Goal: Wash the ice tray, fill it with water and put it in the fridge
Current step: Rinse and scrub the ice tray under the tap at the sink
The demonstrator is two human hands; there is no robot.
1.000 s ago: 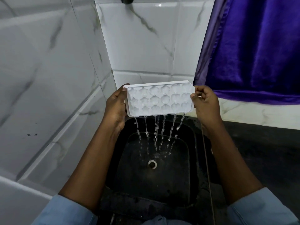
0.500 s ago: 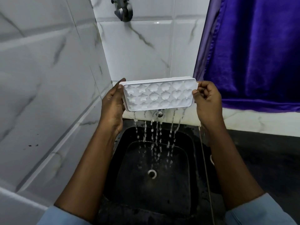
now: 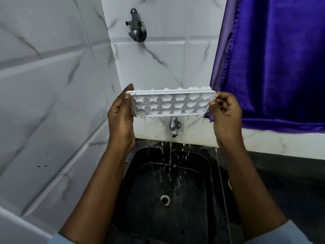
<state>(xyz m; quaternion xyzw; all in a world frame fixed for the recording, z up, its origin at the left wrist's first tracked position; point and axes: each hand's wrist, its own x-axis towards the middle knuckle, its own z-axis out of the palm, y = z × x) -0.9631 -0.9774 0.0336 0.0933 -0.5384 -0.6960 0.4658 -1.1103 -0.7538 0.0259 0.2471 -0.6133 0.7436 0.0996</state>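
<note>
**Tray draining over the sink**

The white ice tray (image 3: 170, 103) is tipped on edge between both sets of fingers, dripping. The left hand (image 3: 121, 111) clasps one end, the right hand (image 3: 225, 113) pinches the other. Just below them sits the tap (image 3: 174, 125), beneath it the black sink (image 3: 140, 191).

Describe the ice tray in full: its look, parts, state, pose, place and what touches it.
The ice tray is a white rectangular mould, plastic by the look of it, with three rows of shaped cavities, some star-like, and a flat rim. It is held up in the air over the black sink, tipped steeply so its cavities face the camera. It is wet, and water drips from its lower edge into the sink. The left hand grips its left end and the right hand its right end.
</note>
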